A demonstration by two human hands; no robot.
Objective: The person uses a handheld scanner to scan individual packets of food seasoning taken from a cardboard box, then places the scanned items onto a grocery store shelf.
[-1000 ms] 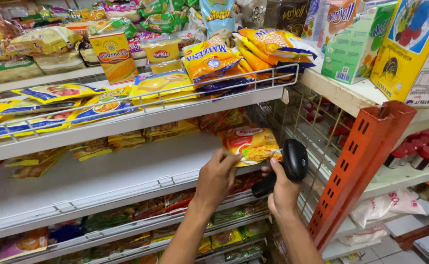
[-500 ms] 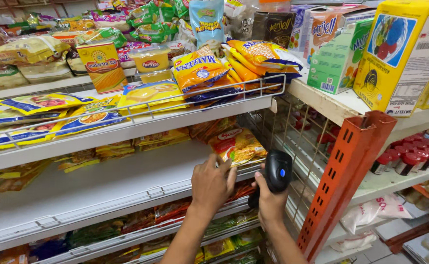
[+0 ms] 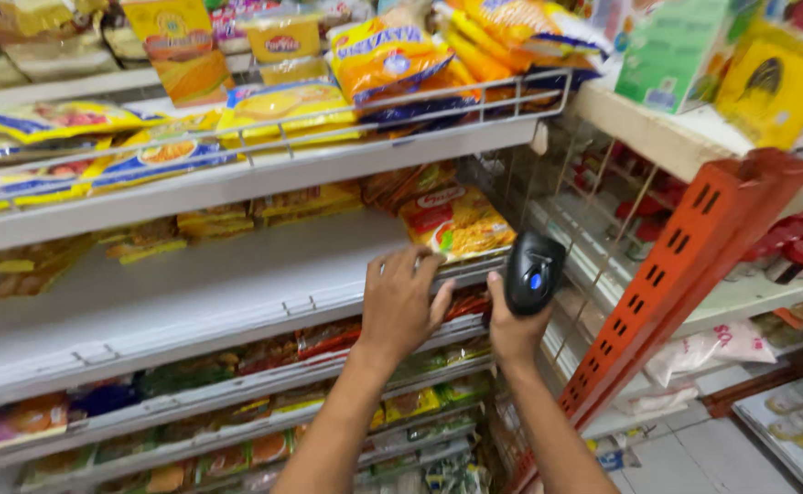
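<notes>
Wrapped around a black handheld scanner (image 3: 534, 273), the right hand (image 3: 514, 329) holds it upright near the shelf's front edge (image 3: 237, 316); left hand (image 3: 404, 302) lies spread on that rail, touching a noodle packet (image 3: 456, 224); bare shelf lies left.

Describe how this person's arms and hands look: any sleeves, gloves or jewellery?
Both forearms are bare up to the picture's lower edge, so no sleeves show. The left hand and the right hand wear no gloves, and no rings, watch or wristbands are visible.
</notes>
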